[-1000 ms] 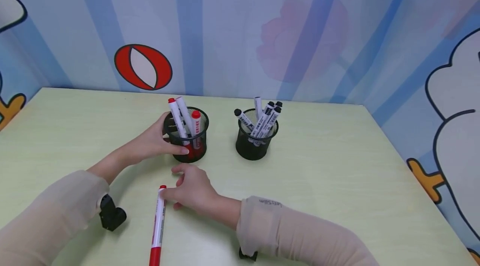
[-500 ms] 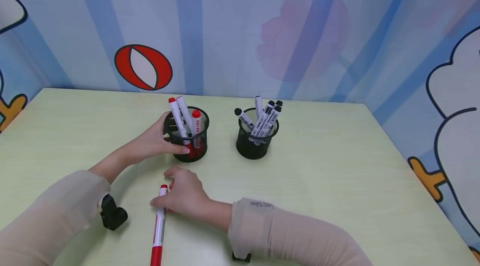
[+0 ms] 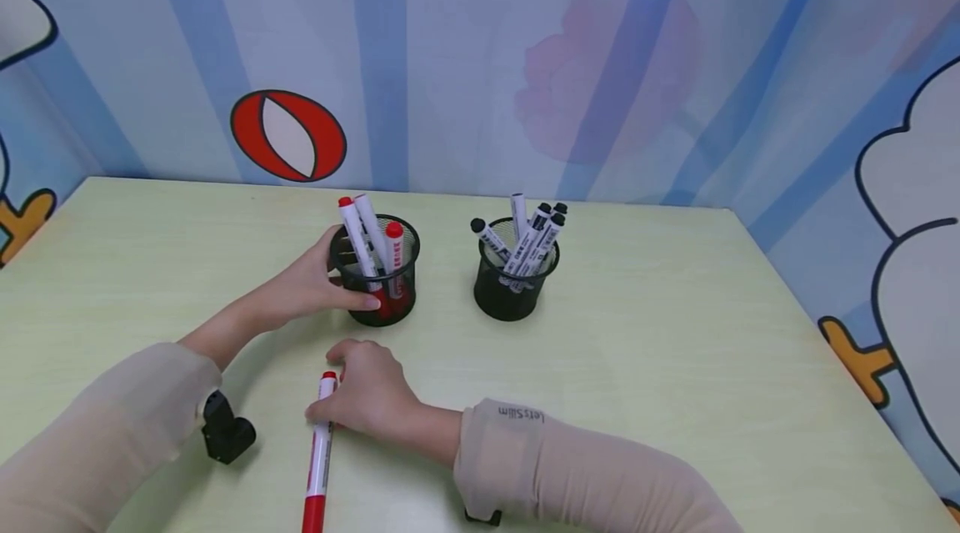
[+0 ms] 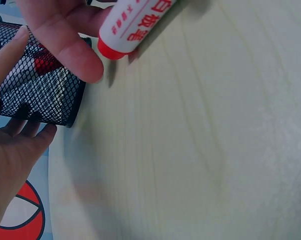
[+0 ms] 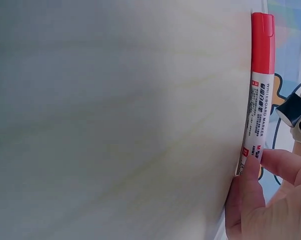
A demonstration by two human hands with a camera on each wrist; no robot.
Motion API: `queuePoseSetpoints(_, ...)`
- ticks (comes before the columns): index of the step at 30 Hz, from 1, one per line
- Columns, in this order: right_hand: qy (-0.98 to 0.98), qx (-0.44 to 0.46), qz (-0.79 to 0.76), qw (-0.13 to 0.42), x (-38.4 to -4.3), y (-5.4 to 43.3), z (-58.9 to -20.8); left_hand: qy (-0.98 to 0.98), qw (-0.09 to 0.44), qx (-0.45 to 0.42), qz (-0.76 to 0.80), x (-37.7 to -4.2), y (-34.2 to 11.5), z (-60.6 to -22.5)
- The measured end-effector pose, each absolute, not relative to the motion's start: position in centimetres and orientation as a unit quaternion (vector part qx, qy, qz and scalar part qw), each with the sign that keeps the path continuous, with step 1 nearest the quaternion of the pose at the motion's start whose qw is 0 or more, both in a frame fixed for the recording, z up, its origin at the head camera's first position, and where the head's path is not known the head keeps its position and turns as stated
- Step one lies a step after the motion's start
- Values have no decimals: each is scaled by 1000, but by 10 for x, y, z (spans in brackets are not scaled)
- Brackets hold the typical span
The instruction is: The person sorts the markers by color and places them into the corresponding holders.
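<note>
A black mesh pen holder [image 3: 401, 295] with several red-ended whiteboard markers [image 3: 354, 233] stands upright at the left. My left hand [image 3: 307, 287] grips its side, thumb across the front in the head view. Nearer to me lies a red whiteboard marker [image 3: 318, 466], its red cap toward the front edge. My right hand [image 3: 371, 391] pinches that marker near its far end, thumb over the barrel; in the right wrist view the fingertips [image 5: 250, 190] close on the white body. The left wrist view shows the marker's red end [image 4: 110, 51] beside a right-hand finger [image 4: 80, 60].
To the right of the first holder stands a second black mesh pen holder [image 3: 504, 299], filled with several black-ended markers [image 3: 532, 241]. Behind the pale table [image 3: 675, 349] hangs a blue striped backdrop [image 3: 465, 57]. Black wrist cameras [image 3: 225, 429] sit on the sleeves.
My right hand has moved left and slightly toward me, its thumb now across the marker on the table. My left hand keeps its grip on the pen holder.
</note>
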State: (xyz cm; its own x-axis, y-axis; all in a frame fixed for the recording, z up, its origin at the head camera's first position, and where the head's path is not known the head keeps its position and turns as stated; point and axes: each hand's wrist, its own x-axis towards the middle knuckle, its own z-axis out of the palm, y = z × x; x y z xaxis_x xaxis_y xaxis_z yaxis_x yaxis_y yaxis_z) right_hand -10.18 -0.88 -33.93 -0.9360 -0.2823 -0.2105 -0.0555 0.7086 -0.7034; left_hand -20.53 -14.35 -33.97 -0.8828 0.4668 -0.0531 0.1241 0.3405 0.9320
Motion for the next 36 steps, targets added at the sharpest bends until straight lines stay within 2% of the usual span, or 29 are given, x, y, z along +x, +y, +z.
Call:
queuePoseSetpoints(19,900,-110,-388,164,-104,-7,-337,804,157,181,544,-206,-144,-340)
queuePoseSetpoints(30,803,31,-547,235,-104,-6,-335,808,154,178,539,-205,-144,-341)
queuePoseSetpoints(36,732,24,-618,284,-107,1,-334,809,153,178,539,-205,-144,-340)
